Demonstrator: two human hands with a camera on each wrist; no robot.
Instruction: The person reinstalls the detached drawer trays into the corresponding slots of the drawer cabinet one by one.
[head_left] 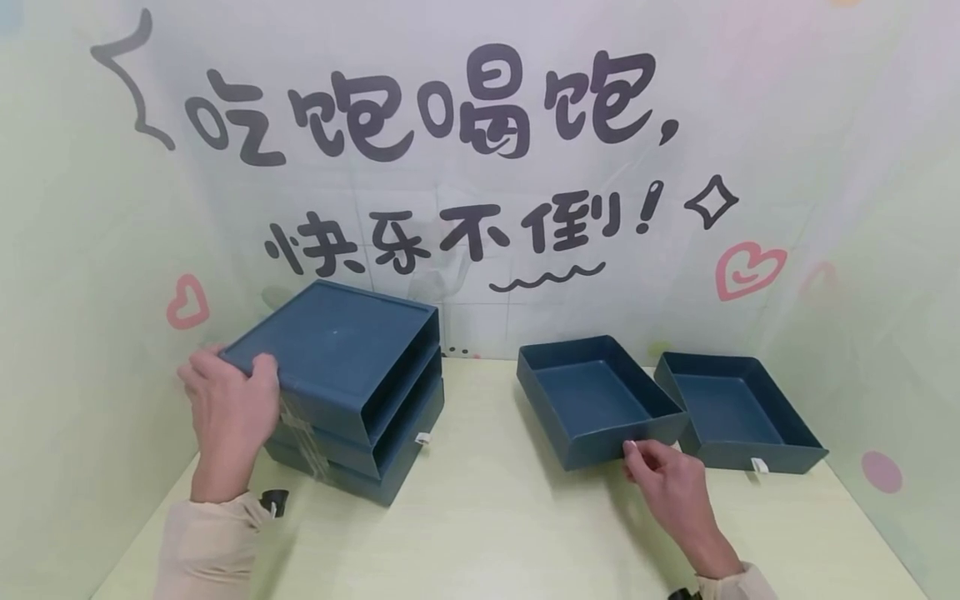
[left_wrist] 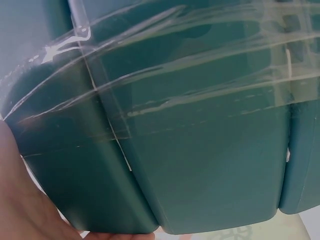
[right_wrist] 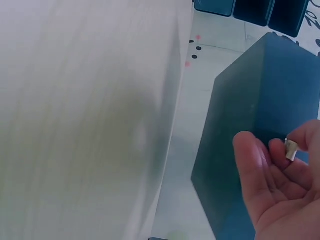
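Pale sheeting (head_left: 480, 21) printed with dark lettering and pink hearts rises behind a light surface (head_left: 487, 533). The person's left hand (head_left: 232, 404) grips the near left corner of a dark blue cabinet (head_left: 322, 333), while the right hand (head_left: 671, 487) pinches the white tab (right_wrist: 291, 150) of a blue drawer (head_left: 596, 400), raised off the surface, right of the cabinet. Beside it, a second drawer (head_left: 738, 412) rests on the surface. Clear tape (head_left: 303, 437) binds the cabinet's three tiers; the upper two gape.
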